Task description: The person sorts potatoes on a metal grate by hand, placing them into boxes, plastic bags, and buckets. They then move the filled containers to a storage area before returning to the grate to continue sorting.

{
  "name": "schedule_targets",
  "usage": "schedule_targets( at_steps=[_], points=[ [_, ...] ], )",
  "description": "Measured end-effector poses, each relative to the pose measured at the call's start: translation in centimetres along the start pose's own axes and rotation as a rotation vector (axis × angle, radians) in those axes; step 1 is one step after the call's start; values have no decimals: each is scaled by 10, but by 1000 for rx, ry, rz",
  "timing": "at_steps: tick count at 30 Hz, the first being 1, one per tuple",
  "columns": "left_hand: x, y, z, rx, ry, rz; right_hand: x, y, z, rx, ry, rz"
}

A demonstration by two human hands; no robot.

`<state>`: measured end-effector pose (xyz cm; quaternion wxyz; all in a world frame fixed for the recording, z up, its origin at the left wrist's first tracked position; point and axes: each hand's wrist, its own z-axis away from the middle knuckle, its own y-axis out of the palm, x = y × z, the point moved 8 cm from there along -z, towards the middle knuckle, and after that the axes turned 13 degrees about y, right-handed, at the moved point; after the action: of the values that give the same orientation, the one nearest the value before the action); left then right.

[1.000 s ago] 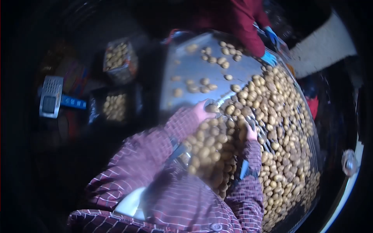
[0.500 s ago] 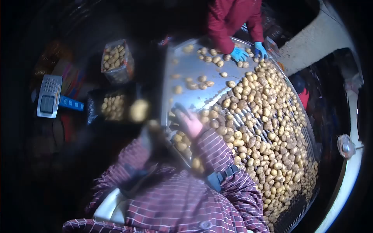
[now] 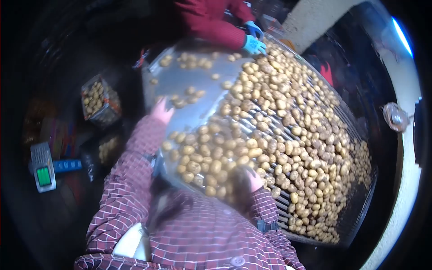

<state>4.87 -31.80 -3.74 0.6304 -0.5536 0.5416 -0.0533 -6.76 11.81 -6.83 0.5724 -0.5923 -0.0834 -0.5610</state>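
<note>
My left hand [image 3: 162, 112] reaches over the left side of the metal sorting table [image 3: 189, 118], fingers apart and slightly blurred. Just beyond it lies a small cluster of potatoes [image 3: 191, 95] on the bare metal. Down at the near part of the table, my right hand [image 3: 253, 180] is among potatoes [image 3: 216, 167], seen only in part. Blur and dark shapes hide its fingers, so I cannot make out its grip. A large heap of potatoes [image 3: 310, 148] covers the slatted right part of the table.
Across the table, a co-worker's blue-gloved hand [image 3: 254, 45] touches potatoes. A filled potato box [image 3: 101, 101] and another dim container of potatoes [image 3: 109, 150] stand at left, near a scale display [image 3: 43, 175]. A red glove [image 3: 326, 74] shows behind the heap.
The view has shifted. My left hand has moved from beside the containers to over the table; the potato in mid-air near it is gone. My right hand has moved nearer my body, and more potatoes lie at the near end.
</note>
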Motion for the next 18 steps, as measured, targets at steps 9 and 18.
schedule_targets(
  at_steps=[9, 18],
  points=[
    [2, 97, -38, 262, 110, -167, 39, -103, -120, -185, 406, -480],
    [67, 62, 128, 119, -552, 1329, 2, -89, -276, -316, 394, -118]
  ],
)
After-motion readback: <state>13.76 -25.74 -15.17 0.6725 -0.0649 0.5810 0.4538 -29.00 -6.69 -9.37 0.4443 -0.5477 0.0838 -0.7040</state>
